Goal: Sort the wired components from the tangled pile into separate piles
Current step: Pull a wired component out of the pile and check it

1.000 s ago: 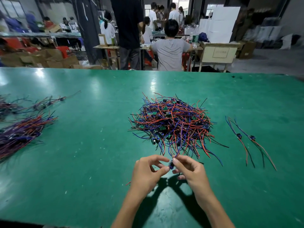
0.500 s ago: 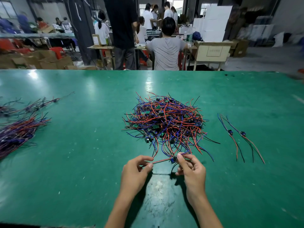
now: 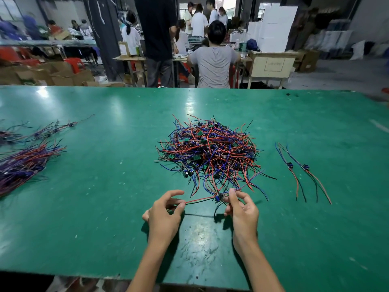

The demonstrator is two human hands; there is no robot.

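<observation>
One wired component [image 3: 219, 197], light and limp, held just before the tangled pile [image 3: 209, 150]: right hand [image 3: 242, 209] pinched its small board, the surest hold; left hand [image 3: 164, 211] pinched the red lead's end. Two sorted pieces [image 3: 303, 167] lay right; bundles [image 3: 23, 163] far left, green table [image 3: 94, 207].

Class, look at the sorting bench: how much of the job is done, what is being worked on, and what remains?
Done: a big sorted bundle lies at the left edge, and two separated components lie at the right. In hand: the right hand pinches one wired component while the left hand holds its red wire. Left: the tangled pile in the middle of the green table, so plenty remains.
</observation>
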